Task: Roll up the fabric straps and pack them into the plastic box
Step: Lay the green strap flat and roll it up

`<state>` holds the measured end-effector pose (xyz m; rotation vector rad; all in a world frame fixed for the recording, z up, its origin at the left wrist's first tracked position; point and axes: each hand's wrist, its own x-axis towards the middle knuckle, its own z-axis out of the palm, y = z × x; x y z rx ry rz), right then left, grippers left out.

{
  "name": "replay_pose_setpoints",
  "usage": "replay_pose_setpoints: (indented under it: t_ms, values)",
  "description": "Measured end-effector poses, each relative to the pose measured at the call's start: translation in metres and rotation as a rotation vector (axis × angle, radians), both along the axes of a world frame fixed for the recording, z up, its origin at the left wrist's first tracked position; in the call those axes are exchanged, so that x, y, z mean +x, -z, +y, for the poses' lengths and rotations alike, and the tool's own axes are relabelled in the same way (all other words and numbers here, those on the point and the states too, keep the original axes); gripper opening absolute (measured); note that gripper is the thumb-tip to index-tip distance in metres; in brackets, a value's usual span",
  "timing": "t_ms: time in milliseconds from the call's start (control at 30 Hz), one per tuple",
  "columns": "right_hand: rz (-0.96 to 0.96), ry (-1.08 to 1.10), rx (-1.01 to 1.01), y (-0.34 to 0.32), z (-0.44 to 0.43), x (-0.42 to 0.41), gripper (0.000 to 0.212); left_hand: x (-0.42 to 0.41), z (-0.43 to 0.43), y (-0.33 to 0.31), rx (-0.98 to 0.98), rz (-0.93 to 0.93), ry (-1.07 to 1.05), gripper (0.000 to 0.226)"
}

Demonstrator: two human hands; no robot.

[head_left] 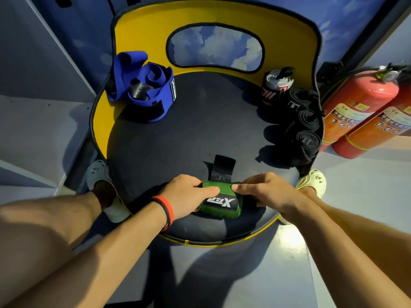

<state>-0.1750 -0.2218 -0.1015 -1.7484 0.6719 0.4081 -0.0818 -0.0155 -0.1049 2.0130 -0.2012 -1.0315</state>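
A green fabric strap (220,203) with a black and white label lies rolled near the front of the dark chair seat (178,141). Its black end tab (223,167) sticks out flat behind it. My left hand (186,194) grips the roll's left end, and my right hand (266,192) grips its right end, thumbs on top. A loose blue strap bundle (144,85) sits at the seat's back left. At the back right lie a grey and pink roll (275,85) and several black rolls (304,125). No plastic box is in view.
The seat belongs to a yellow chair (142,32) with a cut-out back. Two red fire extinguishers (364,112) stand on the floor to the right. My feet in light clogs (313,178) flank the chair's front edge.
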Motion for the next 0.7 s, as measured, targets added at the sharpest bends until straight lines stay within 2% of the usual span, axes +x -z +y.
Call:
replay_pose_setpoints:
  t_ms: [67,133,200,267,433,533,600,633,700]
  values:
    - [-0.076,0.026,-0.063,0.0,0.004,0.001,0.02,0.0,-0.001,-0.002,0.03,-0.059,-0.014,0.056]
    - [-0.196,0.018,-0.249,0.004,0.009,0.001,0.019,0.001,-0.004,-0.003,0.055,-0.128,-0.006,0.048]
    - [-0.351,-0.044,-0.473,0.002,0.013,-0.001,0.013,0.001,-0.007,-0.008,0.089,-0.188,0.006,0.053]
    - [-0.447,-0.153,-0.595,-0.004,0.016,-0.006,0.009,0.002,-0.01,-0.01,0.115,-0.22,-0.006,0.061]
    - [-0.385,-0.328,-0.573,0.001,0.017,-0.021,0.063,0.008,-0.017,-0.009,0.189,-0.279,-0.014,0.065]
    - [-0.38,-0.311,-0.583,0.006,0.012,-0.016,0.066,0.007,-0.019,-0.002,0.143,-0.412,-0.062,0.055]
    - [-0.338,-0.316,-0.591,0.003,0.006,-0.01,0.068,0.006,-0.018,-0.003,-0.031,-0.442,-0.111,0.034]
    - [-0.307,-0.314,-0.589,0.001,0.004,-0.009,0.067,0.006,-0.016,-0.005,-0.108,-0.42,-0.096,0.031]
    - [-0.262,-0.317,-0.567,0.0,0.0,-0.007,0.061,0.009,-0.009,-0.008,-0.166,-0.375,0.0,0.038]
